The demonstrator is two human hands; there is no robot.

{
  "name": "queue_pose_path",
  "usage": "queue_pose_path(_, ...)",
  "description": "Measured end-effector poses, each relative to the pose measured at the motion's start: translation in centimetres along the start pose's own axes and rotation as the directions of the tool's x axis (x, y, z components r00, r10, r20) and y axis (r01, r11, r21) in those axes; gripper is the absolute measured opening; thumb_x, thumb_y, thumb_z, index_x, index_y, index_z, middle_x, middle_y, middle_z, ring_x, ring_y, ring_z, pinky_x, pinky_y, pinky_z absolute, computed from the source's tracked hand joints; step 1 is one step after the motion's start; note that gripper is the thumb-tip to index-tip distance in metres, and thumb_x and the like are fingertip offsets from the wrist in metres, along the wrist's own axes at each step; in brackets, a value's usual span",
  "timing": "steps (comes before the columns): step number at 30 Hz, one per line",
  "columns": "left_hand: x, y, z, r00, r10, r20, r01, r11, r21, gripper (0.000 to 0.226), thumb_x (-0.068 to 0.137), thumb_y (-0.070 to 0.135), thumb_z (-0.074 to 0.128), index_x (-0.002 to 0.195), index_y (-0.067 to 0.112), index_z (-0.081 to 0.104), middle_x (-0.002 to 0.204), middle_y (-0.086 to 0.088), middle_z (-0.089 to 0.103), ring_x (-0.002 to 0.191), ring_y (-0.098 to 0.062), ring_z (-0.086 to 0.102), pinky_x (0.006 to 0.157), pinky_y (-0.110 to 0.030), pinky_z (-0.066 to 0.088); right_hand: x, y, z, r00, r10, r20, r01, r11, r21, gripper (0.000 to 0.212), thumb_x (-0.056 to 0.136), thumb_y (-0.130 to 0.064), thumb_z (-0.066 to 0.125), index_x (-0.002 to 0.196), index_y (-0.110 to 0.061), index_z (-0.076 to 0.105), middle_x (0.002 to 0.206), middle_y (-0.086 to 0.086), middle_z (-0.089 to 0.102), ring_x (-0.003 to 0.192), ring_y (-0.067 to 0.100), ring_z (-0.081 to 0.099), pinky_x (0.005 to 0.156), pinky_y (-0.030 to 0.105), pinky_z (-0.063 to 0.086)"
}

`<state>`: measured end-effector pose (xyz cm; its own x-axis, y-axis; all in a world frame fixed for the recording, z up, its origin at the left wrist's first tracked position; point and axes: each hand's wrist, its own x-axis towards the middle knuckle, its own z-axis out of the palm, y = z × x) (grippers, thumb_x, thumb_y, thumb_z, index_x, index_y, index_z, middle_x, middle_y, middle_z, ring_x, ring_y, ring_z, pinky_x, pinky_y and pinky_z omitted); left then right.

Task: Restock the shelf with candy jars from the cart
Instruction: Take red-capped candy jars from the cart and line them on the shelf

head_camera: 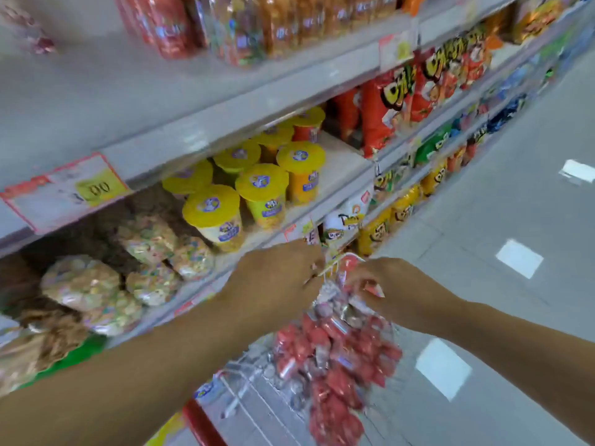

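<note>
Above the wire cart (251, 391), in front of the shelf (344, 159), the candy jar (335, 349) is held up by its top. The left grip (277, 278) is curled at what seems to be a white loop handle; the right grip (383, 291) is pinched on the clear neck. For a clean lift, the load is best kept upright and supported from below before it is raised to the shelf. Clear, glossy walls are seen, packed with red foil-wrapped sweets, though the outlines are blurred. Tapered round yellow-lidded tubs (264, 194) and lumpy cellophane bags (80, 284) are shelved nearby.
</note>
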<state>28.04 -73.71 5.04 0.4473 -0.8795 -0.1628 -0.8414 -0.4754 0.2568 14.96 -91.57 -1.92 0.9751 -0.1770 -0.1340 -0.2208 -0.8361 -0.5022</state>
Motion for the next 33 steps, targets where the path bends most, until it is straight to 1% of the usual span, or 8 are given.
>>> queue_pose_path(4, 2.1, -1.6, 10.9, 0.959, -0.121, 0.256, 0.154, 0.982, -0.112, 0.022, 0.097, 0.038, 0.048, 0.117, 0.033, 0.057, 0.118, 0.008, 0.060, 0.110, -0.019, 0.058, 0.089, -0.036, 0.051, -1.7, 6.4, 6.5, 0.956, 0.204, 0.212, -0.204, 0.979, -0.022, 0.023, 0.093, -0.028, 0.061, 0.115, -0.029, 0.067, 0.111, -0.006, 0.067, 0.094, 0.009, 0.059, 0.083, 0.023, 0.044)
queue_pose_path(9, 2.4, -3.3, 23.1, 0.869, -0.101, 0.484, 0.220, 0.956, -0.196, 0.035, 0.091, 0.032, 0.053, 0.125, 0.025, 0.054, 0.116, -0.004, 0.059, 0.101, -0.028, 0.060, 0.086, -0.039, 0.051, -2.8, 11.5, 14.7, 0.878, 0.320, 0.355, -0.301, 0.947, -0.109, 0.045, 0.091, -0.023, 0.061, 0.135, -0.026, 0.053, 0.132, 0.004, 0.051, 0.113, 0.022, 0.058, 0.092, 0.033, 0.049)
queue_pose_path(14, 2.8, -1.7, 29.5, 0.902, -0.053, 0.429, 0.156, 0.966, -0.209, 0.057, 0.095, 0.026, 0.054, 0.148, 0.031, 0.035, 0.138, -0.001, 0.039, 0.109, -0.023, 0.056, 0.088, -0.039, 0.052, -2.5, 13.4, 19.4, 0.888, 0.281, 0.364, -0.192, 0.946, -0.263, 0.070, 0.092, -0.007, 0.054, 0.150, -0.038, 0.031, 0.158, 0.004, 0.007, 0.127, 0.030, 0.050, 0.090, 0.035, 0.052)
queue_pose_path(21, 4.9, 0.4, 32.6, 0.904, -0.025, 0.426, 0.059, 0.996, -0.067, 0.056, 0.089, 0.020, 0.067, 0.139, 0.020, 0.042, 0.138, -0.008, 0.025, 0.091, -0.029, 0.059, 0.075, -0.045, 0.056, -0.7, 15.2, 22.0, 0.918, 0.258, 0.301, -0.157, 0.934, -0.321, 0.071, 0.091, -0.019, 0.062, 0.149, -0.041, 0.029, 0.160, 0.003, -0.005, 0.102, 0.029, 0.064, 0.074, 0.036, 0.058)
queue_pose_path(25, 5.2, 0.3, 31.8, 0.917, -0.045, 0.395, 0.075, 0.995, -0.061, 0.059, 0.084, 0.030, 0.076, 0.132, 0.018, 0.046, 0.131, -0.008, 0.033, 0.097, -0.028, 0.058, 0.080, -0.042, 0.054, -0.9, 15.1, 21.0, 0.934, 0.245, 0.259, -0.188, 0.956, -0.227, 0.072, 0.088, -0.017, 0.068, 0.147, -0.042, 0.035, 0.161, -0.001, -0.002, 0.107, 0.027, 0.064, 0.079, 0.036, 0.058)
queue_pose_path(28, 4.0, -0.1, 29.6, 0.935, -0.068, 0.347, 0.119, 0.985, -0.127, 0.059, 0.085, 0.035, 0.074, 0.132, 0.021, 0.042, 0.125, -0.004, 0.051, 0.108, -0.025, 0.056, 0.088, -0.039, 0.052, -1.9, 13.6, 18.3, 0.941, 0.247, 0.233, -0.244, 0.969, -0.043, 0.072, 0.087, -0.014, 0.071, 0.145, -0.040, 0.039, 0.161, -0.009, -0.007, 0.105, 0.022, 0.065, 0.077, 0.028, 0.053)
queue_pose_path(31, 2.8, -0.5, 25.1, 0.948, -0.153, 0.279, 0.238, 0.922, -0.305, 0.052, 0.082, 0.041, 0.076, 0.118, 0.031, 0.039, 0.107, 0.003, 0.060, 0.087, -0.016, 0.064, 0.074, -0.038, 0.056, -3.2, 10.9, 13.9, 0.965, 0.234, 0.119, -0.255, 0.944, 0.209, 0.064, 0.081, -0.014, 0.078, 0.128, -0.045, 0.048, 0.158, -0.015, 0.006, 0.112, 0.013, 0.053, 0.084, 0.023, 0.049)
queue_pose_path(33, 2.3, -0.5, 21.1, 0.940, -0.202, 0.276, 0.311, 0.838, -0.448, 0.056, 0.078, 0.043, 0.079, 0.118, 0.034, 0.039, 0.106, 0.005, 0.058, 0.084, -0.014, 0.065, 0.068, -0.031, 0.055, -3.8, 8.6, 10.7, 0.976, 0.218, 0.023, -0.214, 0.928, 0.306, 0.069, 0.077, -0.013, 0.081, 0.118, -0.054, 0.043, 0.153, -0.013, 0.019, 0.120, 0.010, 0.045, 0.091, 0.019, 0.044)
